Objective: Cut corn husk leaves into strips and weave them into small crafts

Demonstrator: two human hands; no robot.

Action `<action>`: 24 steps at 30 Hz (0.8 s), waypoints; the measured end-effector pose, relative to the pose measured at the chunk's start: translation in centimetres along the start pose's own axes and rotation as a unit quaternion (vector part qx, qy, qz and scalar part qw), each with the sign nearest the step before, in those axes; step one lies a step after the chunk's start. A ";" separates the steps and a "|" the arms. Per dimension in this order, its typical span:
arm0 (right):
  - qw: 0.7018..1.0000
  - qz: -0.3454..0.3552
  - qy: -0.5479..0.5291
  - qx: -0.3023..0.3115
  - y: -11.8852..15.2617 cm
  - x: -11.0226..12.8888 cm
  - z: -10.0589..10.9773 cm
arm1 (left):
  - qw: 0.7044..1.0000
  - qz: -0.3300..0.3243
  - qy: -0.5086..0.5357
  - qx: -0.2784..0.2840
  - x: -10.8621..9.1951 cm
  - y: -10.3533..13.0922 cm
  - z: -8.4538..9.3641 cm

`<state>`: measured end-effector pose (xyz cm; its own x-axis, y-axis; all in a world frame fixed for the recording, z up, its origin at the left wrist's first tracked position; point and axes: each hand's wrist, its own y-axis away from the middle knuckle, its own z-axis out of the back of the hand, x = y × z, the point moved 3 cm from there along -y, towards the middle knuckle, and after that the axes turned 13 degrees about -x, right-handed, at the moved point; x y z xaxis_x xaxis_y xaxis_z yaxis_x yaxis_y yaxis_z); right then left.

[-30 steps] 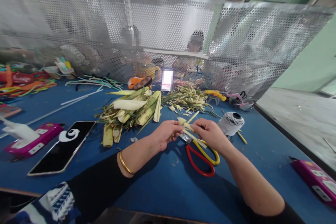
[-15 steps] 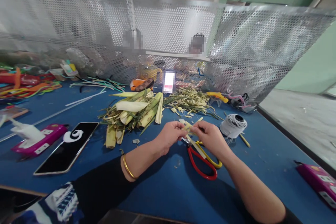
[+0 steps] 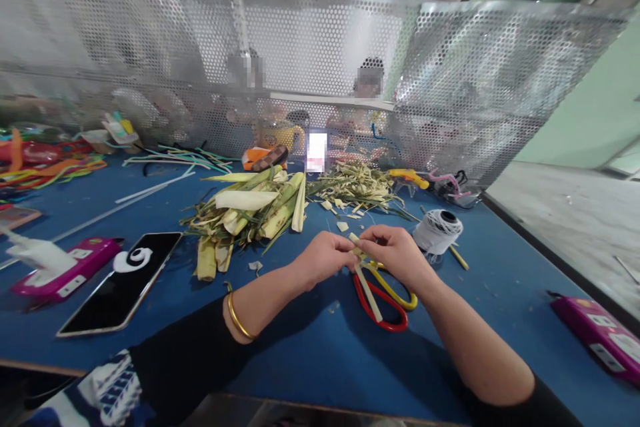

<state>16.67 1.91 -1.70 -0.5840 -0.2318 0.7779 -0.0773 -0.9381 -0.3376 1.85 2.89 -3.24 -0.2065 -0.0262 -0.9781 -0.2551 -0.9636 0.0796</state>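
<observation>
Two bare hands met above a blue surface (image 3: pixel 300 360), working at a pale strip (image 3: pixel 371 293) of what looked like dried leaf or husk. The strip was narrow, flat and creamy yellow-green, with fairly straight edges. A short, blunt end poked up above the fingers, while a longer length slanted down toward the person, ending in a squared-off tip. Around the middle the fingers covered it, and a yellower bit showed there; I could not tell whether it was a fold or a second piece.

The left hand (image 3: pixel 325 259) was closed, its thumb and fingertips pinching the covered middle. The right hand (image 3: pixel 393 250) was closed too, with thumb and forefinger gripping close beside the left, near the upper end.

The strip's lower part hung over a pair of scissors (image 3: pixel 394 327) with one red and one yellow handle loop; from where I stood I could not tell if they touched. The scissors lay on the surface, their blades hidden by the hands.

Just beyond the right wrist stood a spool of white thread (image 3: pixel 435 237). Farther back were a heap of broad, yellow-green husks (image 3: pixel 250 210) and, to its right, a tangle of thin shreds (image 3: pixel 363 187).
</observation>
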 end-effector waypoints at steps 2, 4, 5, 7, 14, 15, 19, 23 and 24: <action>0.999 -0.025 -0.034 0.000 -0.1 -0.2 0.1 | 1.000 -0.012 -0.005 0.022 0.0 0.0 -0.1; 0.995 -0.059 -0.075 0.017 -0.2 -0.6 -0.1 | 0.999 -0.020 -0.016 0.038 0.0 0.0 -0.1; 0.993 -0.074 -0.089 0.027 -0.2 -0.7 -0.2 | 0.998 -0.023 -0.023 0.046 -0.1 0.1 -0.2; 0.991 -0.091 -0.096 0.032 -0.2 -0.8 -0.4 | 0.997 -0.024 -0.036 0.063 -0.3 0.3 -0.3; 0.973 -0.142 -0.168 0.076 0.0 -0.5 -1.0 | 0.988 -0.016 -0.050 0.146 -0.5 0.9 -0.9; 0.968 -0.156 -0.184 0.073 0.0 -0.5 -1.0 | 0.985 -0.023 -0.057 0.159 -0.4 0.9 -0.9; 0.949 -0.181 -0.256 0.025 -0.2 -0.3 -0.7 | 0.981 -0.058 -0.060 0.177 -0.5 0.6 -0.4; 0.943 -0.184 -0.278 -0.008 -0.1 -0.2 -0.6 | 0.984 -0.030 -0.043 0.168 -0.9 0.7 -0.1; 0.943 -0.186 -0.277 -0.010 -0.1 -0.2 -0.6 | 0.986 -0.021 -0.041 0.159 -1.0 0.8 -0.1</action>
<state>16.28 2.18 -2.14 -0.0018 0.0084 1.0000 -0.2112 -0.9774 0.0078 1.92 2.17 -2.22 -0.2621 0.0452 -0.9640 -0.5453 -0.8311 0.1093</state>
